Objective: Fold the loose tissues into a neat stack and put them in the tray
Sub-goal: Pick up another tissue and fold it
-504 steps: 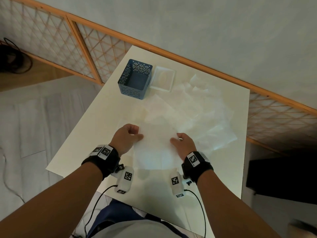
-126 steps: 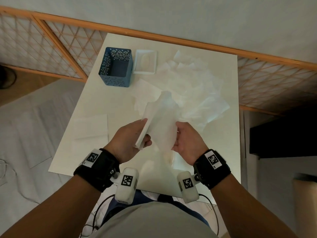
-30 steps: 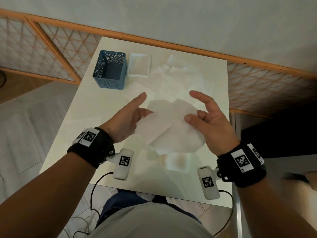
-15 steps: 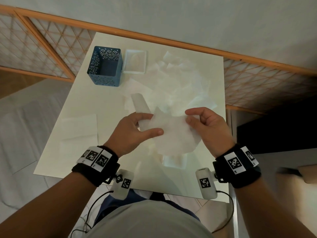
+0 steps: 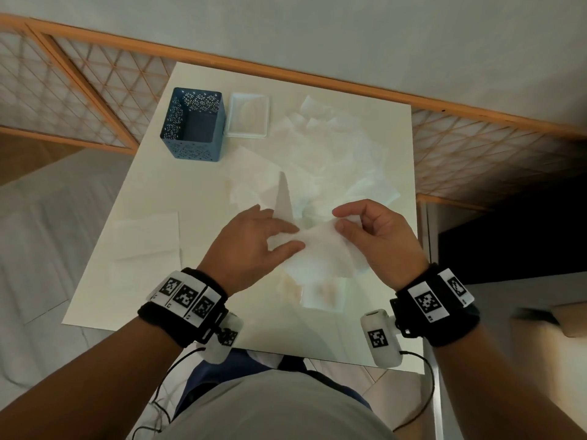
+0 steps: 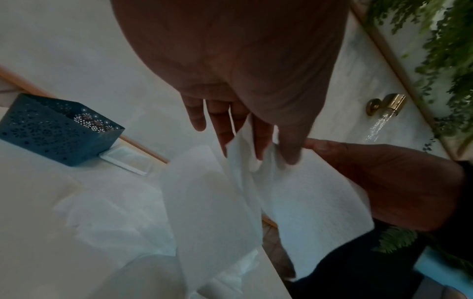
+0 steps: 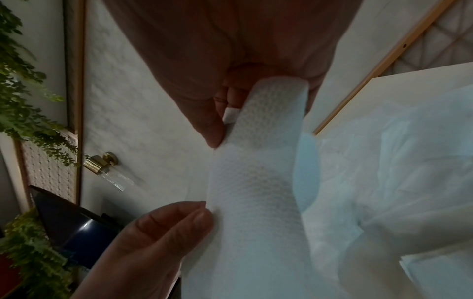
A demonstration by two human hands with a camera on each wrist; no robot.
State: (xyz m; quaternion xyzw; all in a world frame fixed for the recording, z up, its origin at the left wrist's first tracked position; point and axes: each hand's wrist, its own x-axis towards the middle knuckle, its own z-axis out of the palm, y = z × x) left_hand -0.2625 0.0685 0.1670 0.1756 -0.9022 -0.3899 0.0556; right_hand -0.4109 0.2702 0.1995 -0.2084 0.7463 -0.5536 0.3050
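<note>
Above the near middle of the white table [image 5: 152, 281] I hold one white tissue [image 5: 320, 254] between both hands. My left hand [image 5: 298, 238] pinches its left edge between thumb and fingers, as the right wrist view shows. My right hand [image 5: 338, 222] pinches its right top corner. In the left wrist view part of the tissue [image 6: 204, 202] hangs below my left fingers [image 6: 261, 141]. The tissue [image 7: 256, 202] drapes over my right fingers. Loose tissues [image 5: 336, 154] lie heaped at the far right. The shallow white tray [image 5: 249, 131] stands at the far edge.
A blue perforated box [image 5: 193, 147] stands just left of the tray. Folded tissues [image 5: 146, 236] lie flat near the table's left edge. Another tissue [image 5: 322, 295] lies on the table under my hands. An orange lattice rail [image 5: 317, 76] runs behind the table.
A second ago my hands were open and apart with the tissue spread across them. They have closed in toward each other, and both now pinch the tissue.
</note>
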